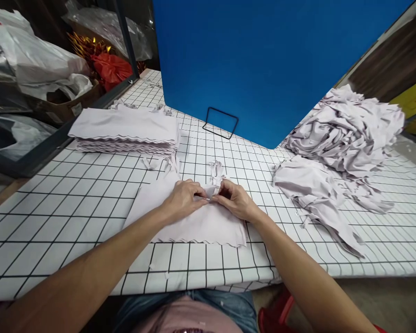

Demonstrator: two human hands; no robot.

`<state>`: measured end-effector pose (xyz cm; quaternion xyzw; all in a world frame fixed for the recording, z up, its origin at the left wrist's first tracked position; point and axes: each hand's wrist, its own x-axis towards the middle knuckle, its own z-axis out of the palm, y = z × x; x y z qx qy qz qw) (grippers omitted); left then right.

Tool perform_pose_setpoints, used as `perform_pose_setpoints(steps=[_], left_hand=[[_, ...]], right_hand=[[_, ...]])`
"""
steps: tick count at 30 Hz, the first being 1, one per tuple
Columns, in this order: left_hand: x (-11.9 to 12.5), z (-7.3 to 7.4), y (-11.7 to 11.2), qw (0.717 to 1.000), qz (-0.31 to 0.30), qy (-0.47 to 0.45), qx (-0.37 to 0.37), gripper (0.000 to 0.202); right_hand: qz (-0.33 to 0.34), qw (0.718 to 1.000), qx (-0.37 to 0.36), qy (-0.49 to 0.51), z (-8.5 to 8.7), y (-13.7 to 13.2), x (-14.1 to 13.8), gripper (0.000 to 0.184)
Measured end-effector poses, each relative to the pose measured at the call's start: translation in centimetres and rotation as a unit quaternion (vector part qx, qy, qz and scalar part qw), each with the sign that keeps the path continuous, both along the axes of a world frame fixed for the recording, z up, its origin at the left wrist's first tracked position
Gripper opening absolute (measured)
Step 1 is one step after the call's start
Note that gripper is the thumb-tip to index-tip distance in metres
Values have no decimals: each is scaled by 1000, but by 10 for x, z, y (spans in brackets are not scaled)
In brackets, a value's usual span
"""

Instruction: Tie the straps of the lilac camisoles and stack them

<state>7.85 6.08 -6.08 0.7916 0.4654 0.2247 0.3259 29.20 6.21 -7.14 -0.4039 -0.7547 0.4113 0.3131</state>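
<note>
A pale pinkish-grey fabric piece (201,224) with a wavy lower edge lies flat before me, on what looks like more layers of the same cloth. My left hand (187,198) pinches the upper part of this piece. Close beside it, my right hand (234,199) pinches the same cloth near its top edge, thumb against forefinger. Thin fabric straps (216,170) stick out above my right hand. Just beyond my left hand sits a neat stack of folded fabric pieces (125,127), with loose straps at its back and front.
A white table with a black grid cloth (90,240) spreads beneath everything. To the right lie a large crumpled fabric heap (350,129) and some loose pieces (308,185). A big blue panel (263,60) stands at the back, with a black wire rectangle (222,123) by its lower edge. Plastic bags (38,51) fill the left.
</note>
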Motion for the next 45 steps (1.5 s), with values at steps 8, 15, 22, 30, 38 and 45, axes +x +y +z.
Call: perform_pose_setpoints(steps=[8,15,22,30,38,45], left_hand=[[-1,-2,2,1000,-9,2,3,12],[0,-5,4,1000,-8,18,10,11],[2,-5,5,999,-15,42,20,14],[6,-2,1,1000,6,27,11,12],[11,-6,1,999,21,31,34,20],[17,-13,1,994,41,65,75,17]], right_hand=[[18,1000,0,-7,3,-1,1,20],[6,1000,17,-10,1,-1,-1,20],[-26,999,2,35,-3,-4,-16,14],[-24,965,-162,203,4,-5,-21,31],[-96,939,-191,271,41,23,-27,49],[-154,928,-183,285,36,36,-18,61]])
